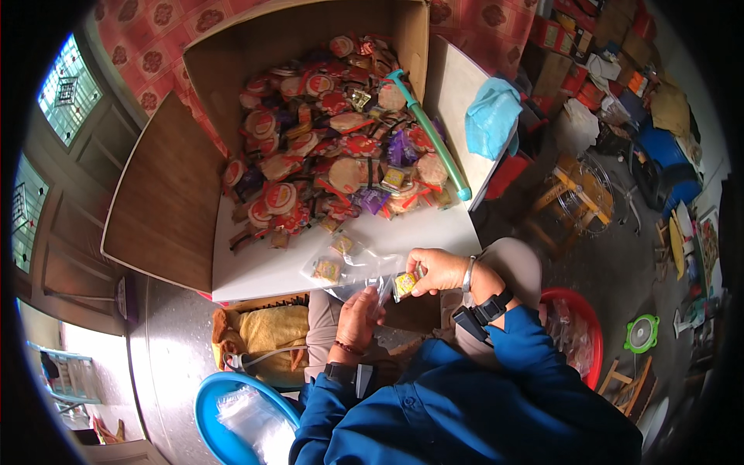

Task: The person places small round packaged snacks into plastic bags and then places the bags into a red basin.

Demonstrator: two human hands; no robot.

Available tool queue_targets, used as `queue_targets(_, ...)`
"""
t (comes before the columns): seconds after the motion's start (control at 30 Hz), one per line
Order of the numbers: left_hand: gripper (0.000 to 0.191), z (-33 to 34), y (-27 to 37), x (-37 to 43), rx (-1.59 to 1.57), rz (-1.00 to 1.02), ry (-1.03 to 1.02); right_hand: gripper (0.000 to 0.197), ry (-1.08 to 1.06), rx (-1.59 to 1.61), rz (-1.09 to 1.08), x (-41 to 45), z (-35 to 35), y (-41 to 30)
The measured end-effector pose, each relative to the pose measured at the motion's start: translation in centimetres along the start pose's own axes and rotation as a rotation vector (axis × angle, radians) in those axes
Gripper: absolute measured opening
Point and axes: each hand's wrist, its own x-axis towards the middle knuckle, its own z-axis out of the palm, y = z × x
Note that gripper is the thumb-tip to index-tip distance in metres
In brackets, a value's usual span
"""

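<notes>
My left hand pinches the edge of a clear plastic bag near the front edge of a white tabletop. Just right of the bag's edge, my right hand holds a small wrapped snack with a yellow label between thumb and fingers. A similar square packet and another one lie at the bag's left part; whether they are inside it is hard to tell. Beyond the bag, a large heap of individually wrapped snacks in red, purple and clear wrappers fills an open-sided cardboard box.
A green plastic rod leans along the heap's right side. A light-blue cloth hangs over the right panel. At lower left, a blue basin holds clear bags. A red basin with wrapped items stands at the right.
</notes>
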Motion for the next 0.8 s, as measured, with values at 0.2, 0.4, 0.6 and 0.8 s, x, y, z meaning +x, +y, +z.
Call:
queue_targets(0.2,0.032,1.0,0.2,-0.2,0.039,0.0,-0.025,0.032,0.094,0.081,-0.028,0.4,0.9,0.1)
queue_targets(0.4,0.024,0.6,-0.2,0.1,0.072,-0.013,-0.05,0.039,0.18,0.188,-0.026,1.8,1.7,1.2)
queue_targets(0.6,0.019,1.1,0.1,0.1,0.109,-0.062,-0.061,0.067,0.352,0.276,-0.049,2.3,2.5,0.9)
queue_targets(0.8,0.017,1.4,0.7,0.1,0.113,-0.096,-0.156,0.034,0.313,0.295,0.033,4.0,2.4,2.2)
